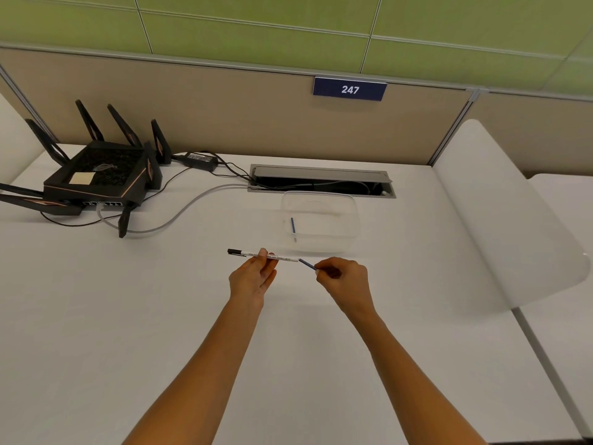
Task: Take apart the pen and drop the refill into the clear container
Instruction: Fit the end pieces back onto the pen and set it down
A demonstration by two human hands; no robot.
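My left hand [253, 277] gripped the pen [256, 254] barrel above the table [160, 300]; my right hand [345, 279] pinched the refill [307, 264] sticking out, near the container [321, 220].

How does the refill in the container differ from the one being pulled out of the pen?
The refill in the clear container lies loose and untouched; the refill at the pen is pinched by the right hand while the left hand holds the white barrel. The first shows nearly its full length; the second shows only a short stretch between barrel and fingers. The first points roughly away from the camera; the second slants sideways. Both are thin and blue.
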